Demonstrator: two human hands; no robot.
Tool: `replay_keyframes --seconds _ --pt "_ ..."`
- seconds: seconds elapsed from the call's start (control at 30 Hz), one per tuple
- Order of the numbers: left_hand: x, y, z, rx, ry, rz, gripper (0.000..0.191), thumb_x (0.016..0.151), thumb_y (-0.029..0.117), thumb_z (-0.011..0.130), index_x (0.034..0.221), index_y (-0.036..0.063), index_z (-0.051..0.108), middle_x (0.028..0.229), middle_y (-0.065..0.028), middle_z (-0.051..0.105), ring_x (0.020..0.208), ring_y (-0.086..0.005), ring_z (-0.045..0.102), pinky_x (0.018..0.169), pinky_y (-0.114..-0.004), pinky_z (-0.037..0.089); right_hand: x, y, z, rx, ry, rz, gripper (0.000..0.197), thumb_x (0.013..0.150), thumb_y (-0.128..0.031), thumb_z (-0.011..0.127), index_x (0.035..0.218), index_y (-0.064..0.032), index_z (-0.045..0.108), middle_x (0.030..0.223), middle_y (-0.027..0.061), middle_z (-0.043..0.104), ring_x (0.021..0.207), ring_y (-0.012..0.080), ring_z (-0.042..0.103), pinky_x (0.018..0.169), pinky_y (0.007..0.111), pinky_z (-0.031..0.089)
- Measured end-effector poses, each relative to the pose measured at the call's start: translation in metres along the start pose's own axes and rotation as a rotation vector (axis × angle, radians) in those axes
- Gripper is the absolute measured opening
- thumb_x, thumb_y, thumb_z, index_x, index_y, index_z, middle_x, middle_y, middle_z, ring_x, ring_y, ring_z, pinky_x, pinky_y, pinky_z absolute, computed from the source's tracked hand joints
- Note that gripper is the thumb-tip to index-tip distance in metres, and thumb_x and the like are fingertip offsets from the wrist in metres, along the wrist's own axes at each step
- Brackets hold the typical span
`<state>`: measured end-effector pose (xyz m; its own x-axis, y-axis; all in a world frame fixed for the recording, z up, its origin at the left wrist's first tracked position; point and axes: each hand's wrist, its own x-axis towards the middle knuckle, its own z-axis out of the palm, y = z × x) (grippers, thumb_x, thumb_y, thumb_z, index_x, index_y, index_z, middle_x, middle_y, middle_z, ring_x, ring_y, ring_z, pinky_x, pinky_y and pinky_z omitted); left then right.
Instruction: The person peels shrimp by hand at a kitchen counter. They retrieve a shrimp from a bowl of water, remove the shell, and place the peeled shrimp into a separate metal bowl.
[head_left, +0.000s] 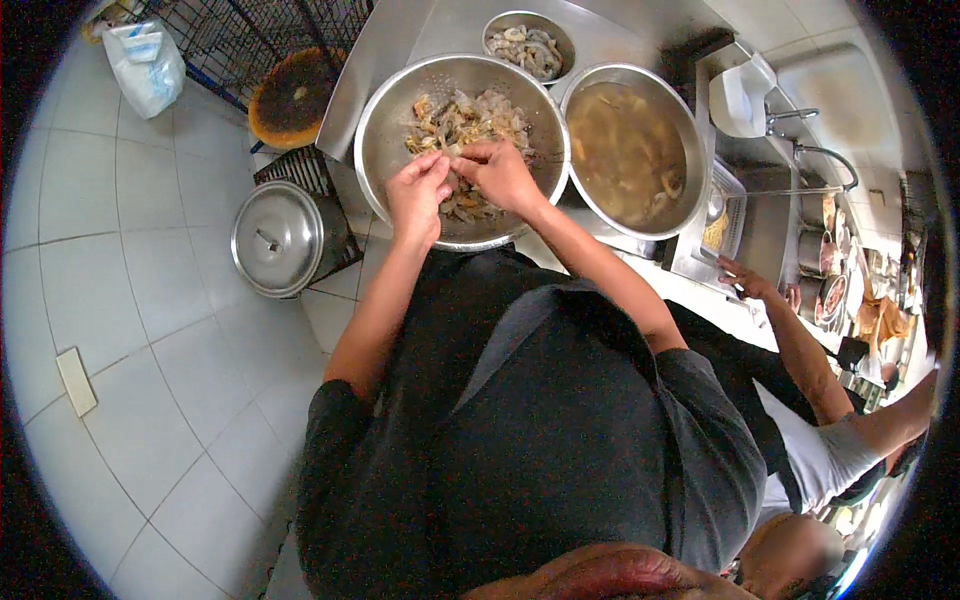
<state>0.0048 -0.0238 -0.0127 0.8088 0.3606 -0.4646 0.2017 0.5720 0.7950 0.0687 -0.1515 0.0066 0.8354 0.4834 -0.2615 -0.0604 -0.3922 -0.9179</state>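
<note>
My left hand (420, 191) and my right hand (499, 172) meet over a large perforated steel colander (382, 142), fingertips pinching a small pale shrimp (453, 151) between them. Beneath them in the colander lies a heap of shrimp shells and heads (487, 120). Touching the colander's right side is a steel basin (701, 150) of cloudy brown water, with shrimp partly visible in it. A smaller steel bowl (568, 41) behind both holds grey peeled shrimp (525, 51).
A lidded steel pot (277, 238) stands at the left, below a round brown-topped stool (296, 97). A white plastic bag (144, 67) hangs further left. Right of the basin are a sink with a faucet (832, 161) and a co-worker's hand (746, 279).
</note>
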Motion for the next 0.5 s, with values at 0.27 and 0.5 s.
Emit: replay_keyframes --seconds 0.27,0.5 --pt "-0.003 -0.021 0.009 -0.189 0.079 -0.016 0.025 0.091 0.013 0.063 0.107 -0.0072 0.064 0.095 -0.0065 0.064 0.082 -0.0129 0.06 0.071 -0.026 0.049 0.001 0.009 0.022 -0.446 0.314 -0.457 0.009 0.071 -0.005 0.064 0.077 0.0008 0.067 0.077 0.02 0.062 0.077 0.0383 0.059 0.072 0.045 0.047" --pt "0.001 -0.023 0.01 -0.134 0.193 0.095 0.023 0.09 0.011 0.064 0.102 -0.0085 0.066 0.092 -0.007 0.066 0.081 -0.0124 0.06 0.074 -0.025 0.049 0.011 0.019 0.039 -0.491 0.387 -0.601 0.009 0.064 -0.005 0.063 0.071 0.0015 0.062 0.073 0.0207 0.059 0.075 0.0393 0.056 0.073 0.048 0.045"
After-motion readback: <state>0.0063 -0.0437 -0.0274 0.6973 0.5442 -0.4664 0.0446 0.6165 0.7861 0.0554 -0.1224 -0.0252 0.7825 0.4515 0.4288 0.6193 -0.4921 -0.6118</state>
